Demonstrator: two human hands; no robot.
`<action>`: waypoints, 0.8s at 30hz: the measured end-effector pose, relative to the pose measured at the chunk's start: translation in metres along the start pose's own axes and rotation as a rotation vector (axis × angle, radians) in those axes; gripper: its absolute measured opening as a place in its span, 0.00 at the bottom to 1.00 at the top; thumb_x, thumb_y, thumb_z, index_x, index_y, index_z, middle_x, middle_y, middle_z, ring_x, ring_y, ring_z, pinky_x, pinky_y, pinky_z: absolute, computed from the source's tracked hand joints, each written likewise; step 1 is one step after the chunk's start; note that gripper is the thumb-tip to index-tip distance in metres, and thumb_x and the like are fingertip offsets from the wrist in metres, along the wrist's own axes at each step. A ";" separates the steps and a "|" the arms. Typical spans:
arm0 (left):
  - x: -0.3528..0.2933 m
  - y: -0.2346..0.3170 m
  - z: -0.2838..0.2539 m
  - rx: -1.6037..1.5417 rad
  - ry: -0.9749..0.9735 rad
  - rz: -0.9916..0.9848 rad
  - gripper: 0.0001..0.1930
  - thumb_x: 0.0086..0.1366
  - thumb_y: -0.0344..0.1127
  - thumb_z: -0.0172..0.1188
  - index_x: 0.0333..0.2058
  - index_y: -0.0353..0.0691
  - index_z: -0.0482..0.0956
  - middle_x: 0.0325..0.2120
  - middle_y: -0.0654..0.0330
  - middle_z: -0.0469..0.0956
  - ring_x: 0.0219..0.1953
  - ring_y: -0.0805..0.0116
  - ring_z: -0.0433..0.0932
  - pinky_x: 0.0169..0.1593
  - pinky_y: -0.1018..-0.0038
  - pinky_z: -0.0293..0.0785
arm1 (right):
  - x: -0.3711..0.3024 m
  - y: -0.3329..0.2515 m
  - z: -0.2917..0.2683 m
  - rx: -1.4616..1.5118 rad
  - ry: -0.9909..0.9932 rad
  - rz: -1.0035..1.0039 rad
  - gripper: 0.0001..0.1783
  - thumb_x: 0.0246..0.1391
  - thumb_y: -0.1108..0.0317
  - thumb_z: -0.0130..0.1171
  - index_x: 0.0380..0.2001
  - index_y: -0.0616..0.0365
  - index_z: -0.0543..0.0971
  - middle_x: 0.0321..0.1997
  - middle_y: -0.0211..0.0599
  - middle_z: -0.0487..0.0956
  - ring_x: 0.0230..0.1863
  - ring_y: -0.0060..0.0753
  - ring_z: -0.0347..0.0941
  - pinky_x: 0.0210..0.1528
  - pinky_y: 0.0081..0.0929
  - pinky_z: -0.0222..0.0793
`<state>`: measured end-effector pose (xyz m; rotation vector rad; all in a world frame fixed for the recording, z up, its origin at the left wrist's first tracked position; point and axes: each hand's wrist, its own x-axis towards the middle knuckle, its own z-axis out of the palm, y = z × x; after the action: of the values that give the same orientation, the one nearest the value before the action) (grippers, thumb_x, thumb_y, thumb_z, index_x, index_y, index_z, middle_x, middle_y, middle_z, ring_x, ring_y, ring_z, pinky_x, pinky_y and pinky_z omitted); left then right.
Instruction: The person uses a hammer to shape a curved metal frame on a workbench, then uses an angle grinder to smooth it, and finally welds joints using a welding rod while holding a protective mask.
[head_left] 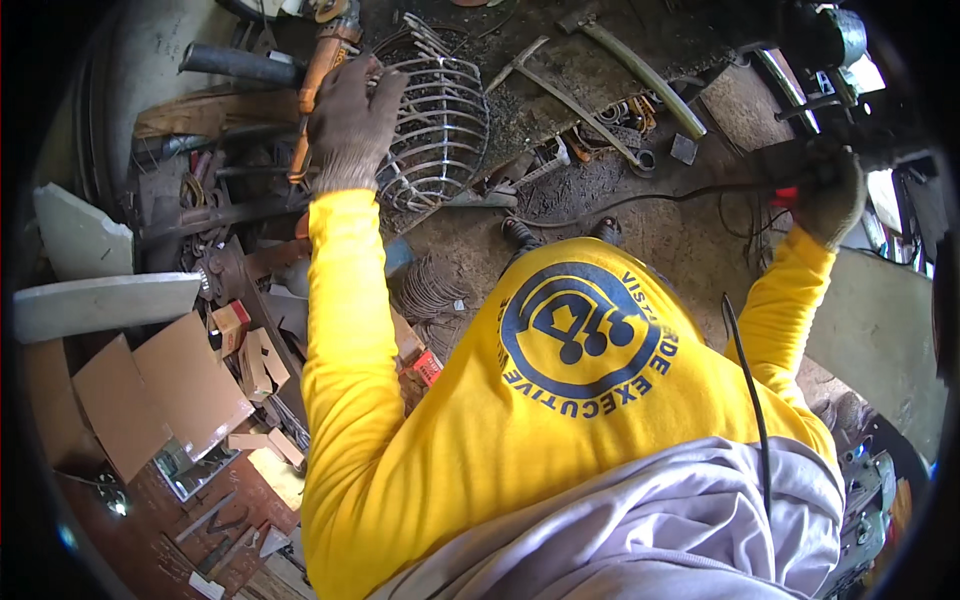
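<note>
My left hand (352,125), in a brown work glove, is at the left side of a bare metal cage of curved rods (440,125). Its fingers are bent and the thumb lies toward the rods; what they grip is hidden. Close against that hand's left lies an orange and black angle grinder (325,60). Far to the right, my right hand (832,195), also gloved, is closed beside a dark metal fixture. A small red piece (786,196) shows at its fingers, and a dark cable (660,198) runs leftward from there. What this hand holds is mostly hidden.
Two hammers, one steel-handled (640,78) and one thin-handled (570,95), lie on the dirty dark work surface. A dark pipe (240,65) is at upper left. Coiled wire (432,288) sits on the floor near my feet. Cardboard boxes (165,395) stand at lower left.
</note>
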<state>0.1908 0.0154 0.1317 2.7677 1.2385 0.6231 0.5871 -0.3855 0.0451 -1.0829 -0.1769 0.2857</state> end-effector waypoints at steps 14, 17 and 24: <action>0.036 0.018 0.018 0.015 -0.367 0.021 0.36 0.56 0.60 0.64 0.52 0.33 0.77 0.49 0.46 0.79 0.52 0.54 0.77 0.57 0.65 0.71 | -0.127 0.030 0.009 -0.191 0.026 0.134 0.15 0.63 0.65 0.55 0.50 0.60 0.73 0.36 0.29 0.78 0.32 0.20 0.75 0.34 0.19 0.71; 0.028 0.029 0.008 0.034 -0.397 0.017 0.36 0.55 0.61 0.65 0.51 0.34 0.77 0.47 0.46 0.80 0.52 0.55 0.78 0.56 0.65 0.71 | -0.134 0.035 0.017 -0.110 0.007 0.164 0.17 0.63 0.64 0.55 0.51 0.60 0.73 0.35 0.29 0.78 0.31 0.18 0.74 0.31 0.15 0.69; 0.022 0.037 0.015 0.164 -0.437 0.144 0.36 0.53 0.62 0.65 0.51 0.38 0.79 0.44 0.50 0.81 0.46 0.58 0.80 0.52 0.66 0.74 | -0.159 0.029 0.045 -0.246 -0.140 0.207 0.20 0.65 0.60 0.54 0.54 0.60 0.71 0.34 0.32 0.78 0.29 0.22 0.76 0.28 0.17 0.69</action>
<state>0.2357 0.0087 0.1329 2.9166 1.0399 -0.0903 0.4193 -0.3848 0.0395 -1.3285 -0.2293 0.5371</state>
